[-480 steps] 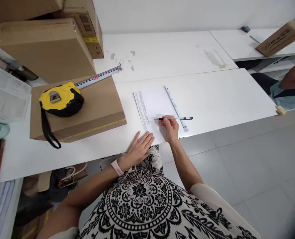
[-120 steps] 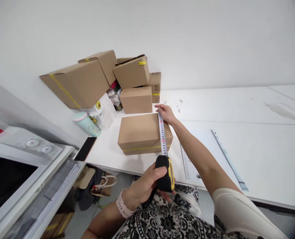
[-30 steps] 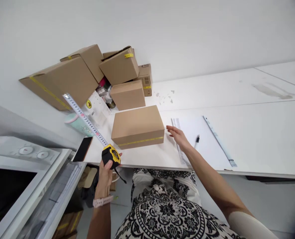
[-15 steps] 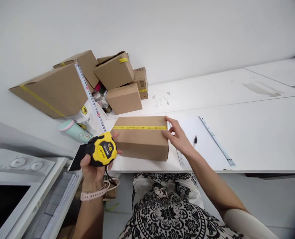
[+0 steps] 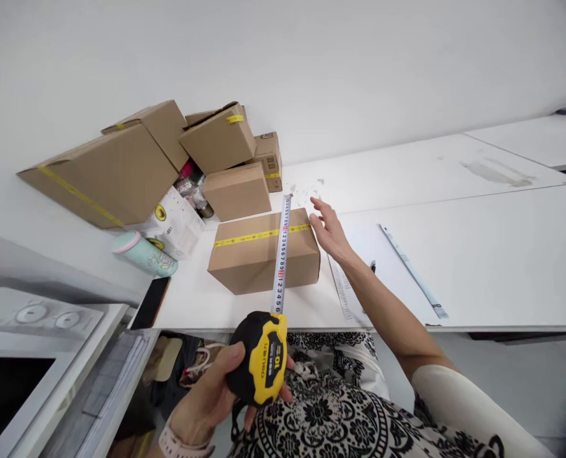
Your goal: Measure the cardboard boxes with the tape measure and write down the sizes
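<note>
My left hand (image 5: 216, 388) is closed around a yellow and black tape measure (image 5: 264, 359), held low in front of the desk's edge. Its white blade (image 5: 281, 254) is pulled out and runs away from me over a brown cardboard box (image 5: 249, 261), ending a little past the box's far side. Yellow tape crosses the top of this box. My right hand (image 5: 329, 232) hovers by the box's right end with its fingers apart and nothing in them. I cannot tell whether its fingertips touch the box.
More cardboard boxes (image 5: 237, 191) are stacked at the back left. Near them are a mint bottle (image 5: 144, 252), a white carton (image 5: 177, 222) and a dark phone (image 5: 151, 304). Right of the box lie white paper (image 5: 392, 280), a black pen (image 5: 373, 266) and a pale blue strip (image 5: 414, 272).
The tape measure swung right and toward me, its blade now over the box. My right hand released the box's right end and its fingers spread. The box is turned slightly.
</note>
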The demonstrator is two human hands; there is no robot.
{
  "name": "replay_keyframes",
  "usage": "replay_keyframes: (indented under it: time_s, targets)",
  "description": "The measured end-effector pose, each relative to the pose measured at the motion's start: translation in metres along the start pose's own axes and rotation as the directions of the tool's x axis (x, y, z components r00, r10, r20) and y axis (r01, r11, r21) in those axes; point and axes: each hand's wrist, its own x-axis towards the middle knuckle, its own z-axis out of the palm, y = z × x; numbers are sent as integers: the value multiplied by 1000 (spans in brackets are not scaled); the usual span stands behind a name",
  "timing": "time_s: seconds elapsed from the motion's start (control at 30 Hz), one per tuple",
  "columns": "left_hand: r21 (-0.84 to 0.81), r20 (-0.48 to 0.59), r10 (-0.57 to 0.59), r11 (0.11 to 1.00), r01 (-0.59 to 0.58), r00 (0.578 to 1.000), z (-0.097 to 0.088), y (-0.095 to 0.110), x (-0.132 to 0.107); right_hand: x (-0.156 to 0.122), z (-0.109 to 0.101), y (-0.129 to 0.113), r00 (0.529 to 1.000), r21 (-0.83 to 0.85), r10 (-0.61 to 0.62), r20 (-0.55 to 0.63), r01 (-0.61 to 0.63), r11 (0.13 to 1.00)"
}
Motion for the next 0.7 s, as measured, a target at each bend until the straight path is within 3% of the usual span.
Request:
replay_keyframes:
  time_s: [0.3,0.5,0.7]
  targets:
    - [-66,34,-49,997,51,998,43,-1,27,67,21,-12,982,56,95,166,-105,993]
    - [-109,47,-119,986,124,992,49,-12,31,71,34,-15,931,62,262,255,-286,956]
    - [-95,92,-129,986,138,987,52,-26,31,66,36,-7,922,128,249,296,-296,946]
